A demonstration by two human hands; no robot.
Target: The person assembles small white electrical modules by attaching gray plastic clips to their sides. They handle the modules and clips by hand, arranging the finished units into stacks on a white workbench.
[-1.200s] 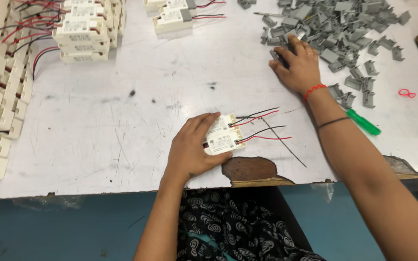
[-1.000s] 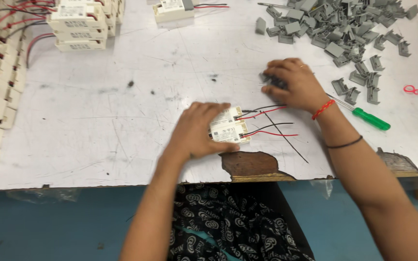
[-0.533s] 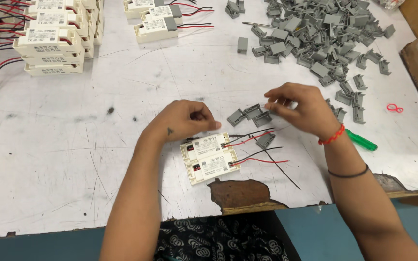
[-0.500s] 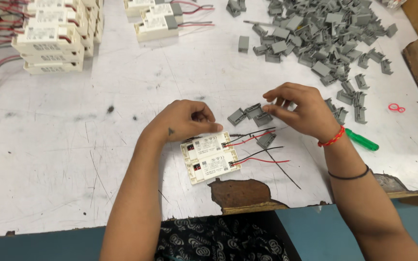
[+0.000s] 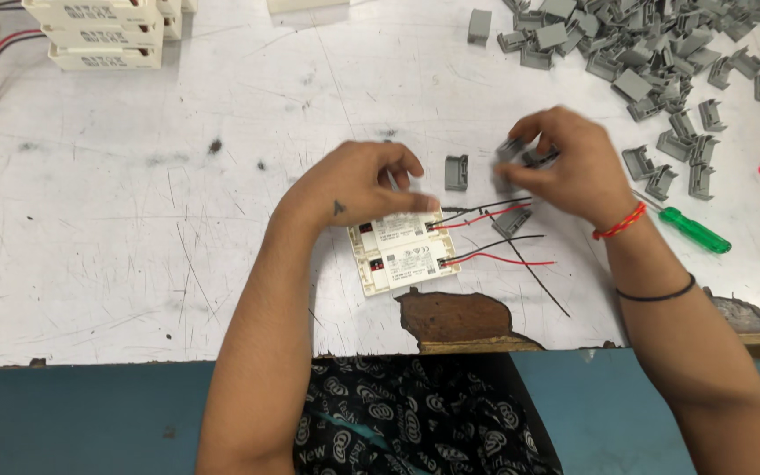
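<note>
- Two bare hands work over a scratched white desk [image 5: 134, 264], seen from above.
- The left hand [image 5: 358, 185] has its fingers curled loosely, tips resting on the upper of two small white boxes [image 5: 402, 251]; it pins rather than grips.
- The boxes lie side by side just below those fingers, red and black wires [image 5: 494, 233] trailing toward the right hand.
- The right hand [image 5: 565, 163] pinches a small grey clip [image 5: 514, 149] between thumb and fingertips, just above the wire ends.
- Another grey clip [image 5: 456, 172] stands between the two hands; a heap of clips [image 5: 644, 53] lies beyond the right fingers.
- A green screwdriver [image 5: 692, 230] lies beside the right wrist.
- Risk, as a judgement: the light pinch could let the clip slip, and loose wires might snag under it.
- The lightly pinned boxes could slide toward the desk's chipped edge [image 5: 459, 317].
</note>
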